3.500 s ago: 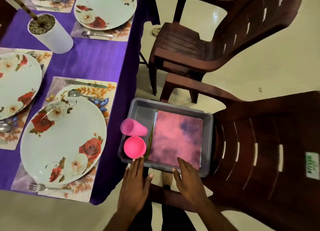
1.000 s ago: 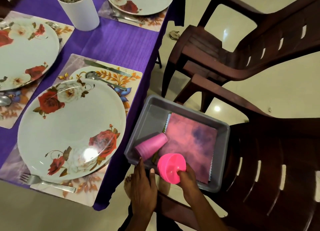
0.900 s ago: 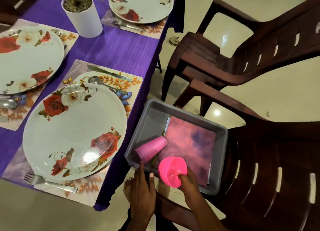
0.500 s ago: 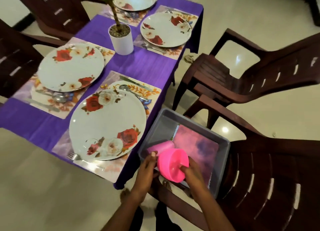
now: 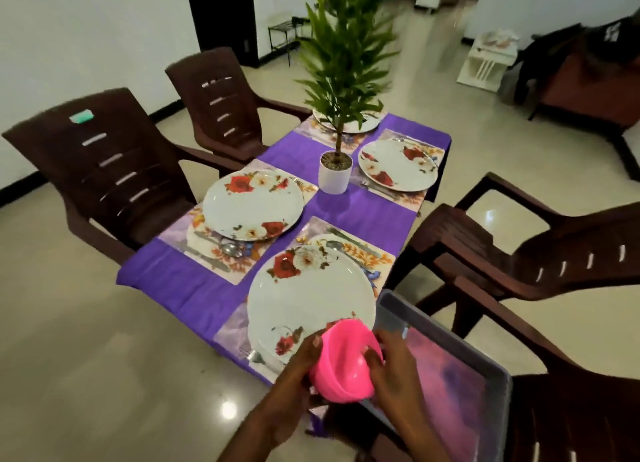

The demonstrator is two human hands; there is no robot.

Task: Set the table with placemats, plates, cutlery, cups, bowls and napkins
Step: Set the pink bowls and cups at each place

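Note:
A bright pink bowl (image 5: 341,363) is held up between both hands, just off the near corner of the purple-clothed table (image 5: 360,215). My left hand (image 5: 299,363) grips its left side and my right hand (image 5: 393,366) grips its right rim, thumb inside. Under them is the nearest floral plate (image 5: 308,288) on its placemat (image 5: 377,257), with a fork (image 5: 258,357), a knife and a spoon beside it. A grey bin (image 5: 394,304) on the chair at the right holds a pink-purple napkin (image 5: 446,375). The pink cup is hidden.
Three more floral plates (image 5: 252,205) (image 5: 398,165) (image 5: 349,124) sit on placemats with cutlery. A potted plant (image 5: 335,174) stands mid-table. Dark brown plastic chairs (image 5: 104,170) (image 5: 519,253) ring the table. Pale glossy floor lies to the left.
The bowl has been lifted out of the bin, first by the right hand, then with the left hand joining. My view has risen to take in the whole table.

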